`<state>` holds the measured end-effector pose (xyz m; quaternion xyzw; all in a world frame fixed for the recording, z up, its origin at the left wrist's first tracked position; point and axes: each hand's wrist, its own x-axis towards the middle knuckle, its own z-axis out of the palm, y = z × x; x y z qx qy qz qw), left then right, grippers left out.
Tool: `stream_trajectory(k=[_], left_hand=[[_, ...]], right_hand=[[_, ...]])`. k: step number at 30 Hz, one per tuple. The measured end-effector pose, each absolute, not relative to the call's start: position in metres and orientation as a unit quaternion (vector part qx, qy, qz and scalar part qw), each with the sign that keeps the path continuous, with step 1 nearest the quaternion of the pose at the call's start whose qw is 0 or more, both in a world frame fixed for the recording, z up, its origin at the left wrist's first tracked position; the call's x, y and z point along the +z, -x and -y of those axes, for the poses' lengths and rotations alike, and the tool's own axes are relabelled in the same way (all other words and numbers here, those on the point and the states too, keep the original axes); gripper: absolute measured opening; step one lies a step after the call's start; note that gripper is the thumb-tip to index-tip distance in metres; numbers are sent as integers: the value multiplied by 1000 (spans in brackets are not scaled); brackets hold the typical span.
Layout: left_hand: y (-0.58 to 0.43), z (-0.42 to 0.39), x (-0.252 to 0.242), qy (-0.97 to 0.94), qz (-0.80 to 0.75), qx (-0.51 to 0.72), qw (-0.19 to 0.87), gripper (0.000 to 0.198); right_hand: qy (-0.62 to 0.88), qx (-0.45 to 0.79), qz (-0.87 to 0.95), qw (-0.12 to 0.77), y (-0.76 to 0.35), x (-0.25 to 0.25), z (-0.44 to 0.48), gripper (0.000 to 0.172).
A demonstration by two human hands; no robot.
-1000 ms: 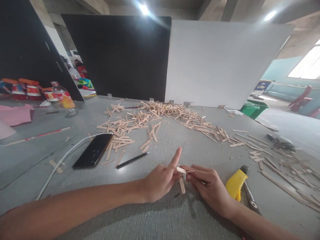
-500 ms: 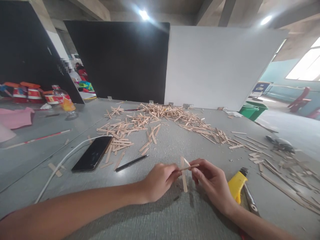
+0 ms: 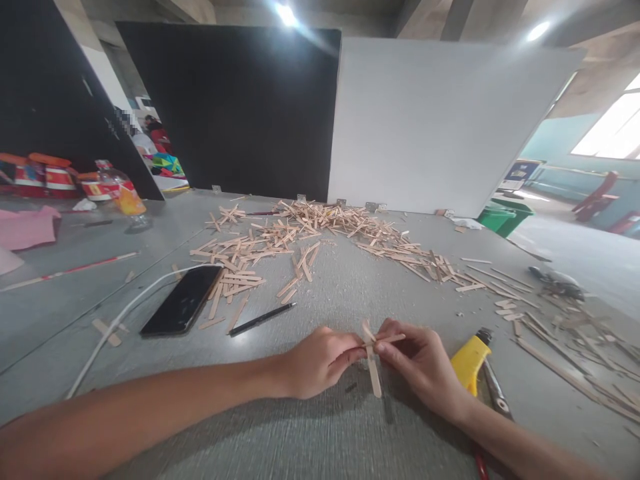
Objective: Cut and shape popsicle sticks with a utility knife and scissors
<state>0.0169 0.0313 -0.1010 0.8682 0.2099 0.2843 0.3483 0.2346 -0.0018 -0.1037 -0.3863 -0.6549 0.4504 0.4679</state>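
Observation:
Both hands meet low in the middle of the grey table, pinching a small cross of wooden sticks. My left hand is closed, its fingertips on the left side of the cross. My right hand is closed too, gripping the horizontal stick from the right. The longer stick hangs downward between the two hands, just above the table.
A large scatter of wooden sticks lies across the table's far middle and right. A black phone with a white cable and a black pen lie to the left. A yellow-handled tool rests beside my right hand. Bottles and tubs stand far left.
A second ago my left index finger pointed upward; it has since curled onto the sticks. The sticks now form a cross held by both hands, slightly lower and tilted.

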Motion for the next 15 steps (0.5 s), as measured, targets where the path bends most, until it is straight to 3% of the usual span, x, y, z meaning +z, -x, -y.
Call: stream_trajectory(k=[8, 15], left_hand=[[-20, -34, -102, -838, -249, 285, 393, 29], [-22, -38, -102, -761, -347, 332, 436, 34]], right_hand=[[399, 463, 638, 468, -230, -108, -3, 31], [413, 523, 617, 418, -229, -110, -4, 37]])
